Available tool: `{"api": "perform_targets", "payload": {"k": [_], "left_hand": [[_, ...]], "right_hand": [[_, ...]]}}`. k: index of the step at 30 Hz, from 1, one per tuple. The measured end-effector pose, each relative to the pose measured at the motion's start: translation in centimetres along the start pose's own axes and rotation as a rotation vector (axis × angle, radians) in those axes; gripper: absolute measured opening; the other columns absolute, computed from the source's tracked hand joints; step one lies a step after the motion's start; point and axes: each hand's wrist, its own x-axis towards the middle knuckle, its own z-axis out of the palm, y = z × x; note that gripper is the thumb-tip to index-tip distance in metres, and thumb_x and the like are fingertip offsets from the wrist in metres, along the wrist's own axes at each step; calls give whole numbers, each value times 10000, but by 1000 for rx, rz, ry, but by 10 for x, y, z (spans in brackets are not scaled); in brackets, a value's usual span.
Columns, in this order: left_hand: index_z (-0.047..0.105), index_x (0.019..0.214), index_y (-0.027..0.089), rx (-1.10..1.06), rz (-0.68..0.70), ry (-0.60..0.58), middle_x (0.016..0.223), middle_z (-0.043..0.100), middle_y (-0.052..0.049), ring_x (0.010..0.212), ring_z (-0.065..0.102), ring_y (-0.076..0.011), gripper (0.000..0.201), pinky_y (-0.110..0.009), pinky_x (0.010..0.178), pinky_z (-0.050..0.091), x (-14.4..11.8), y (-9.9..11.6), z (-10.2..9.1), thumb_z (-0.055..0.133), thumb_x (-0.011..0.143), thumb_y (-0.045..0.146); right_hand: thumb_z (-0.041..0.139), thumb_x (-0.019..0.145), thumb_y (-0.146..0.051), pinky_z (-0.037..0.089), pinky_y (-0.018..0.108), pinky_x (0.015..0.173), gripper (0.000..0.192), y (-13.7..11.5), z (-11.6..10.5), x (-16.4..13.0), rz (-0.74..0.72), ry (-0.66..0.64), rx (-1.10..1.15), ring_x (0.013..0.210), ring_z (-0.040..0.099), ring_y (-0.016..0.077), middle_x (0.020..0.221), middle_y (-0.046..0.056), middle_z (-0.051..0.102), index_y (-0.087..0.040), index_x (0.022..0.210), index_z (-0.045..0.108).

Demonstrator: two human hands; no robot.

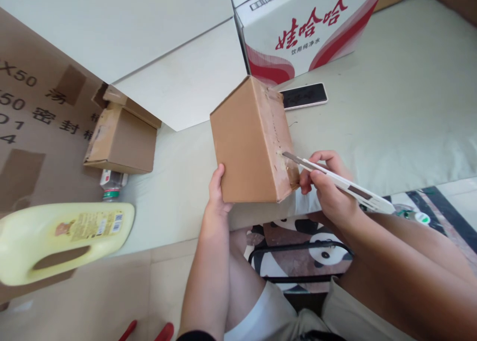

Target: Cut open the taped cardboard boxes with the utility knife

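L hand (pixel 217 192) grips the box (pixel 250 142) at its lower-left edge: thumb up along the front face, fingers wrapped behind, hidden. Box is tilted, one corner up, its bottom near the front edge of a pale green surface (pixel 391 107). Can't tell if it rests there or is held clear, and can't tell if that surface is a tabletop or a mat.

R hand (pixel 330 184) is pinched tight on a white knife (pixel 337 179). Blade tip touches the taped seam on the box's right face, low down. Knife tail sticks out to the right past the hand. Seam tape looks scuffed and torn; detail is too small to read.

Behind the box:
- phone (pixel 303 96) lies flat, screen dark, left end hidden by the box top.
- White and red carton (pixel 298 28) at the far edge, top cut off by frame.

Left side:
- Smaller box (pixel 121 139), flap open, lying just off the green surface's left edge.
- Small bottle (pixel 111 187) just below it, green cap, mostly hidden.
- Yellow jug (pixel 63 241) on its side, near the cam, left end cut off.
- Big cardboard sheet (pixel 33 107) w/ print, partly out of frame.
- White panels (pixel 149 38) fill the top left; can't tell what they are.

Panda-print stool (pixel 298 246) is under the knees, mostly covered by the arms and legs.
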Motion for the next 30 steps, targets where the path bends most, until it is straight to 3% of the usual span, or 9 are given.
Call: {"api": "perform_targets", "payload": {"k": [5,15,23,30], "left_hand": [[742,910,211,-4,-4,-1,913,793,-85,1179,693,-349,365,-408,892,596,0,0,0,762,728,527],[760,930,204,-55,-25,20,898,799,-67,1089,732,-313,332,-364,825,604,0,1,1,765,730,469],[746,946,200,-6,-6,-23,926,800,-74,1136,716,-325,406,-377,882,592,-2,1,0,770,725,540],[746,918,213,-1,-6,-23,915,795,-83,1159,703,-349,358,-412,905,588,0,-1,-1,753,749,528]], "right_hand": [[562,835,-214,430,283,489,144,0,0,-1,12,12,-1,496,542,130,583,-67,604,-248,956,492],[551,840,-200,431,275,498,147,1,0,-1,15,14,-16,503,537,126,584,-72,598,-252,963,489],[553,843,-197,438,282,482,153,2,0,-2,7,18,-28,503,533,134,586,-64,596,-255,969,488],[574,855,-223,437,287,487,150,2,0,-2,23,12,-28,515,524,138,584,-60,587,-261,966,481]]}}
